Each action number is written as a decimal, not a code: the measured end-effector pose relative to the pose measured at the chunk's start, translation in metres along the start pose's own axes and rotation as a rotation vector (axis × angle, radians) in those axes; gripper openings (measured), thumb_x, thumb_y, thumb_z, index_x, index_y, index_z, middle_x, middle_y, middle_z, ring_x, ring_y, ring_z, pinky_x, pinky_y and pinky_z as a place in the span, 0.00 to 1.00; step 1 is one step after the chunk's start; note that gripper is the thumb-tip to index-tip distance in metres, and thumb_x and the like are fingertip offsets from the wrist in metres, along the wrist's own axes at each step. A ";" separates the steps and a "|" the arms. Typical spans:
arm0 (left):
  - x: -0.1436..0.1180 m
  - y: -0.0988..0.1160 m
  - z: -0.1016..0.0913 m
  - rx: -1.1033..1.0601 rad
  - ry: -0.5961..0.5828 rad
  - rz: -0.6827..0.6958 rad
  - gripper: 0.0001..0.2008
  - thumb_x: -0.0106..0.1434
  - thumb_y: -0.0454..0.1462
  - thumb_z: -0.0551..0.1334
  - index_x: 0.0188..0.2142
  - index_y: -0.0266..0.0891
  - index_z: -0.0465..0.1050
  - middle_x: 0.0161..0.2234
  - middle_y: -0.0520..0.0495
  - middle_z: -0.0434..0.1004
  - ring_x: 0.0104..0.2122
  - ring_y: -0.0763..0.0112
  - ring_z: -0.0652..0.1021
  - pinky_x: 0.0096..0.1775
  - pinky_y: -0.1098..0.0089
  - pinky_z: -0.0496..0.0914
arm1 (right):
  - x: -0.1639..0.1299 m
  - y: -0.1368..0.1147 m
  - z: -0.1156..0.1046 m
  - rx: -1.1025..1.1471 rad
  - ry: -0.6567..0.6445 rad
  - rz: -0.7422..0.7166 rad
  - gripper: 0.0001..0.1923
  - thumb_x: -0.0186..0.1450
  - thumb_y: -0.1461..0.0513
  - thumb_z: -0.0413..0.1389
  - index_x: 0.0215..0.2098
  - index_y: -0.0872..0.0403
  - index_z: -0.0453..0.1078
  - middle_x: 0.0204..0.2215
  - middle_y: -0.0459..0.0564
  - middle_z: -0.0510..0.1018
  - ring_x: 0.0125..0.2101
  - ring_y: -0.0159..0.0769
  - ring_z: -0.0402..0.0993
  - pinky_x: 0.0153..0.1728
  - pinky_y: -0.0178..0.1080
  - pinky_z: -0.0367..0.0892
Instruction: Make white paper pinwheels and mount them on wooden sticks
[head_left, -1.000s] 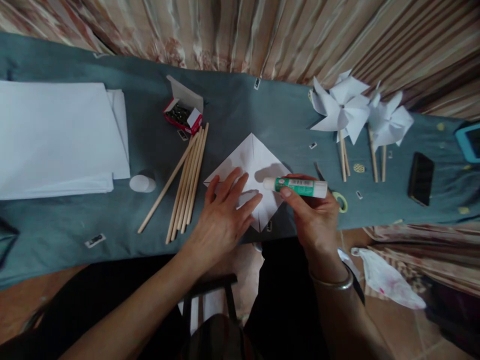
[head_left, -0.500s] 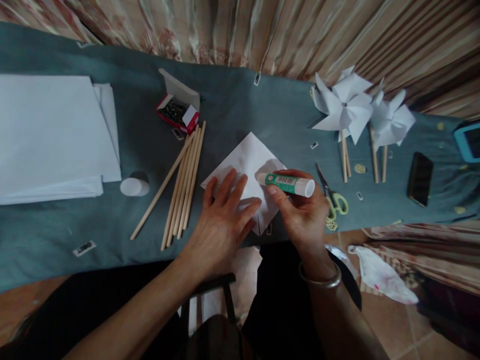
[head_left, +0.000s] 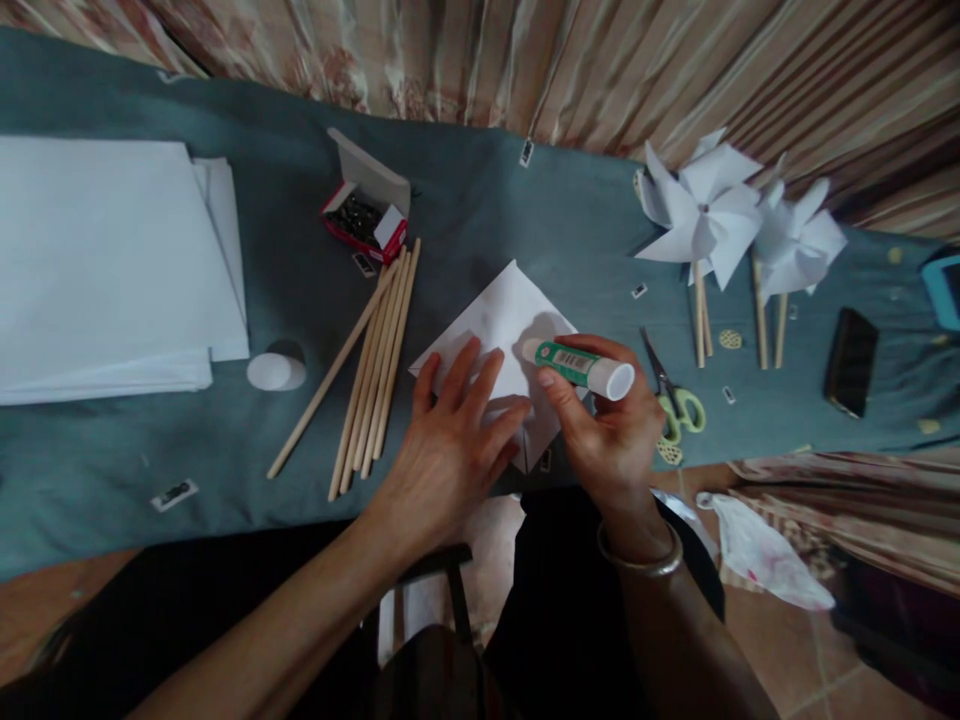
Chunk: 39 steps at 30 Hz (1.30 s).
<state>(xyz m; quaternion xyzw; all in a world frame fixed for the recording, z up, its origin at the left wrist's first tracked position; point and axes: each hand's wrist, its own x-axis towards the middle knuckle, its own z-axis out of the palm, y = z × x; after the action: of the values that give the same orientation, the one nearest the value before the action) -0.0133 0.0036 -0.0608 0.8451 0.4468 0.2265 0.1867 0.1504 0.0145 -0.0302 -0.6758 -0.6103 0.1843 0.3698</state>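
Observation:
A folded square of white paper (head_left: 510, 310) lies cornerwise on the cloth-covered table in front of me. My left hand (head_left: 454, 430) rests flat on its left side with the fingers spread. In my right hand (head_left: 611, 420) is a green and white glue stick (head_left: 574, 364), gripped along its barrel. Its white tip points left, at the middle of the paper; I cannot tell whether it touches. Just right of that hand lie scissors (head_left: 675, 400) with light green handles. A round white cap (head_left: 270, 372) stands farther left, apart from both hands.
Wooden sticks (head_left: 375, 370) lie left of the paper, below an open red box (head_left: 367, 220) of small metal pieces. White paper sheets (head_left: 105, 270) are stacked at far left. Paper pinwheels (head_left: 705, 210) on sticks lie at back right, near a dark phone (head_left: 851, 362).
Everything on the table has shifted slightly right in view. My right hand keeps hold of the glue stick, and its pose over the paper is nearly the same. My left hand stays on the paper.

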 end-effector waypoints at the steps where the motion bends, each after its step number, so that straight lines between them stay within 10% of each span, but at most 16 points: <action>1: 0.000 0.000 0.000 0.001 0.000 -0.002 0.18 0.64 0.35 0.62 0.54 0.44 0.71 0.63 0.37 0.62 0.66 0.42 0.57 0.61 0.36 0.53 | 0.000 0.000 0.000 -0.014 -0.004 -0.014 0.14 0.63 0.56 0.61 0.47 0.46 0.72 0.43 0.47 0.80 0.44 0.41 0.78 0.45 0.44 0.74; 13: -0.001 0.001 0.003 0.002 0.013 -0.016 0.16 0.65 0.35 0.60 0.52 0.43 0.71 0.65 0.36 0.59 0.66 0.42 0.57 0.61 0.37 0.52 | -0.012 0.015 0.003 -0.117 -0.113 -0.323 0.21 0.66 0.65 0.56 0.56 0.45 0.66 0.53 0.49 0.77 0.55 0.42 0.72 0.58 0.48 0.67; 39: -0.001 0.000 0.004 0.018 0.044 0.005 0.16 0.64 0.37 0.62 0.52 0.41 0.71 0.65 0.34 0.59 0.66 0.41 0.57 0.61 0.37 0.54 | -0.005 0.003 0.004 -0.195 -0.082 -0.367 0.15 0.67 0.59 0.57 0.51 0.49 0.68 0.45 0.48 0.81 0.45 0.40 0.79 0.46 0.43 0.75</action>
<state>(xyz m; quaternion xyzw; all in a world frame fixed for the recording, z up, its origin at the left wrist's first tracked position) -0.0114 0.0020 -0.0642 0.8427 0.4508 0.2414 0.1686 0.1486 0.0107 -0.0359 -0.5779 -0.7526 0.0811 0.3049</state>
